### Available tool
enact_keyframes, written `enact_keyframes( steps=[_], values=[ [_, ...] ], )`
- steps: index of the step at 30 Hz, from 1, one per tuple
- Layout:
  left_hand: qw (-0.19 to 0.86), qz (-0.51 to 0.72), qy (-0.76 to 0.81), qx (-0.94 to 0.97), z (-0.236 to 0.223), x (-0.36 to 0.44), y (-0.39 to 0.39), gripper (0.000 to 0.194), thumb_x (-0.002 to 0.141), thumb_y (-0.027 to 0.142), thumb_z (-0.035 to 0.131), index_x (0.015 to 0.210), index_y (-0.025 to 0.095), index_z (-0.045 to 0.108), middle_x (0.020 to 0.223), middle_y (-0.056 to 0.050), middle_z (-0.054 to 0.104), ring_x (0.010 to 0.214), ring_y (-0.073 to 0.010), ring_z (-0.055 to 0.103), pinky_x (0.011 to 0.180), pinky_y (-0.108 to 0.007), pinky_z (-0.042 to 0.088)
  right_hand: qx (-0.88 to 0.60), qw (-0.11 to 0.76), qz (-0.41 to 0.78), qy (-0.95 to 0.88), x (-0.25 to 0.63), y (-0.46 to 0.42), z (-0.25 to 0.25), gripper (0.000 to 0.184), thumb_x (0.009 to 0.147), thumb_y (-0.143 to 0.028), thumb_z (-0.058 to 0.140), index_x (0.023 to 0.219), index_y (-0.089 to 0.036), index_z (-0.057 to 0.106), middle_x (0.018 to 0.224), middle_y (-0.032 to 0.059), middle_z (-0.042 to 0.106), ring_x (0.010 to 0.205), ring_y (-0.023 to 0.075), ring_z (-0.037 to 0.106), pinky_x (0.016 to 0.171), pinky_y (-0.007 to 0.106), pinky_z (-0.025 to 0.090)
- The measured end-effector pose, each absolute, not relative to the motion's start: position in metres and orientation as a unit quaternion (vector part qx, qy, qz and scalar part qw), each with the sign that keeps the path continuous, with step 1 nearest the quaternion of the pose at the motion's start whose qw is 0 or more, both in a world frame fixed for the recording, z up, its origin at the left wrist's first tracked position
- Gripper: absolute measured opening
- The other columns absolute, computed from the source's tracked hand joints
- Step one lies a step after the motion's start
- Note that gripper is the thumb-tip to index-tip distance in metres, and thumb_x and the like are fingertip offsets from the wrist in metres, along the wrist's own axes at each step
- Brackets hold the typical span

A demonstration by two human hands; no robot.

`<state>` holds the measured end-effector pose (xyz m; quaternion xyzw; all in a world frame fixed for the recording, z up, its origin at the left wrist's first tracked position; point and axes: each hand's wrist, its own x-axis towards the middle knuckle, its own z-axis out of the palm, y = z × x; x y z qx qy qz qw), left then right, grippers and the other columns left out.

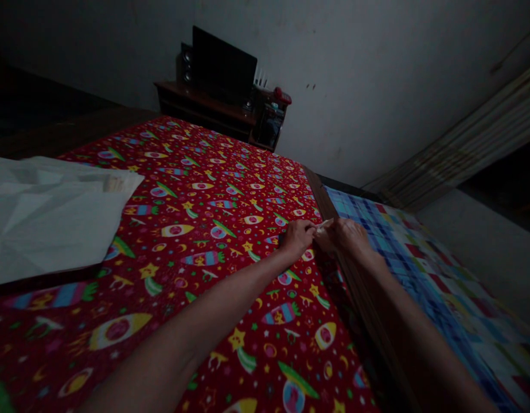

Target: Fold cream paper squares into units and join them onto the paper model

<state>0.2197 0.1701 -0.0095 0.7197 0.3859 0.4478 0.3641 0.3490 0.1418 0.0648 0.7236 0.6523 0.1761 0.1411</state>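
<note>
Here: small whitish piece (pixel 323 225), pinched by fingers of left hand (pixel 296 236) and right hand (pixel 351 234), near right edge of red rocket-print cloth (pixel 224 215); leftward, creased whitish sheet (pixel 54 223), brownish mark (pixel 115 183) unreadable.

Over my feed I see a bed (pixel 256 367), its top spread with a red cloth (pixel 230 201) printed with rockets and stars. Toward the left, a pale, creased sheet (pixel 54 223) lies on that cloth; I can't tell paper from fabric. A brown wooden edge (pixel 320 195) runs along the right side.
</note>
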Motion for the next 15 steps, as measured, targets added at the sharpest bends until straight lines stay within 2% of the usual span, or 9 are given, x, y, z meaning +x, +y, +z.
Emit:
enact_keyframes(
  steps=[7, 15],
  values=[
    [0.375, 0.469, 0.415, 0.683, -0.002, 0.210, 0.170, 0.021, 0.083, 0.014, 0.050, 0.091, 0.012, 0.070, 0.089, -0.008, 0.071, 0.082, -0.0163, 0.063, 0.077, -0.025, 0.046, 0.722, 0.133, 0.154, 0.661, 0.351, 0.147, 0.059, 0.030, 0.090, -0.021, 0.038, 0.100, -0.005, 0.062, 0.097, 0.0201, 0.066, 0.090, 0.0259, 0.063, 0.071, 0.028, 0.042],
    [0.368, 0.467, 0.392, 0.703, -0.001, 0.191, 0.162, 0.025, 0.082, 0.007, 0.046, 0.089, 0.012, 0.069, 0.083, -0.006, 0.070, 0.078, -0.0153, 0.064, 0.074, -0.026, 0.050, 0.726, 0.081, 0.141, 0.668, 0.348, 0.142, 0.059, 0.024, 0.087, -0.020, 0.046, 0.095, -0.008, 0.065, 0.092, 0.0181, 0.068, 0.082, 0.0208, 0.064, 0.065, 0.023, 0.041]
  ],
)
